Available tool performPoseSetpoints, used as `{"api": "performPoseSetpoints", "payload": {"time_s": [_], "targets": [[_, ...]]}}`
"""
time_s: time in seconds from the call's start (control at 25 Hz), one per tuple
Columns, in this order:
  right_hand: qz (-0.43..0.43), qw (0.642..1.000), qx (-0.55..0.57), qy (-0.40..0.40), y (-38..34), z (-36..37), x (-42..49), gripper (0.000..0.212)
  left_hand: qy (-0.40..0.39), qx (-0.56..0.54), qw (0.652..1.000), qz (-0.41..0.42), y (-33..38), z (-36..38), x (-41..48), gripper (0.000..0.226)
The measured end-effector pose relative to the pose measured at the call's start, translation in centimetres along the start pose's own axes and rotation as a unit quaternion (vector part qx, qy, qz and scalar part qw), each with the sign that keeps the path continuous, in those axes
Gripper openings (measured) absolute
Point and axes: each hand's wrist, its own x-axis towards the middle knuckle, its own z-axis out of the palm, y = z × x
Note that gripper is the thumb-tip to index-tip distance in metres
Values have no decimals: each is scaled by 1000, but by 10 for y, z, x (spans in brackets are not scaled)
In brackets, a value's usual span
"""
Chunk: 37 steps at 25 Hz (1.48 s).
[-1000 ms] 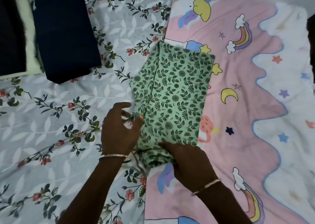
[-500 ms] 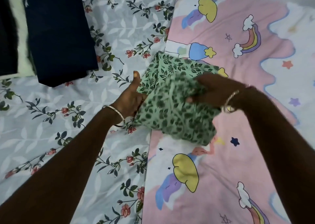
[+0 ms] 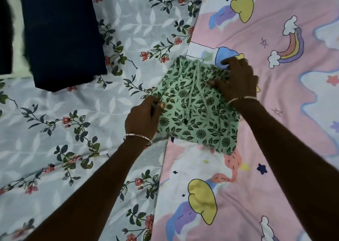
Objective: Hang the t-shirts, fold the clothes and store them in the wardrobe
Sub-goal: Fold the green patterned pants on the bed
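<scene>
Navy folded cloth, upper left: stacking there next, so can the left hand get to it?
Probably yes: only flat floral bedsheet separates the left hand from the navy folded cloth, once it releases the green leaf-print garment.

Folded garment (image 3: 198, 123) across the join of left sheet (image 3: 55, 130) and right sheet (image 3: 275, 167); clothes pile (image 3: 60, 35) behind-left.

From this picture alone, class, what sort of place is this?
Probably a bedroom, on a bed: a grey floral bedsheet and a pink rainbow-print sheet cover the surface, and folded navy clothes lie near the green leaf-print garment.
</scene>
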Motion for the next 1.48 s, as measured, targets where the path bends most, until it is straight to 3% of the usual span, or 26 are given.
{"api": "performPoseSetpoints", "payload": {"time_s": [0.08,0.16,0.28,0.36,0.44,0.6,0.68,0.8,0.88,1.04,1.12,1.24,1.36,1.48], "targets": [[36,991,-11,125,-5,4,-37,46,85,23,996,-20,-1,-3,-9,19],[67,978,40,192,-13,13,-78,43,164,17,985,-57,-1,-8,-24,16],[143,973,108,143,-16,36,-134,57,130,-70,980,-133,-4,-5,-51,25],[201,963,129,123,-12,42,-150,76,77,-142,979,-128,-1,-4,-64,47],[235,952,169,101,-3,36,-142,89,37,-239,956,-166,10,-5,-54,70],[326,878,350,16,13,21,-102,86,-10,-243,925,-292,42,-10,-6,89],[310,855,414,-36,14,19,-91,68,-51,-271,906,-320,56,-12,13,76],[239,855,459,-35,8,19,-84,45,-144,-366,859,-329,63,-13,29,43],[192,861,469,-32,2,12,-79,45,-170,-377,854,-315,66,-18,38,54],[116,861,494,-36,-25,-18,-48,40,-71,-439,866,-227,77,-35,58,54],[71,862,501,-35,-45,-30,-21,36,-17,-477,861,-179,80,-49,71,40],[42,887,457,-42,-61,-15,25,35,39,-424,898,-111,71,-64,93,21],[52,928,359,-81,-56,24,49,50,39,-190,971,-141,40,-68,106,39],[74,965,244,-65,-40,34,45,42,-2,-15,991,-134,7,-64,86,49]]}}
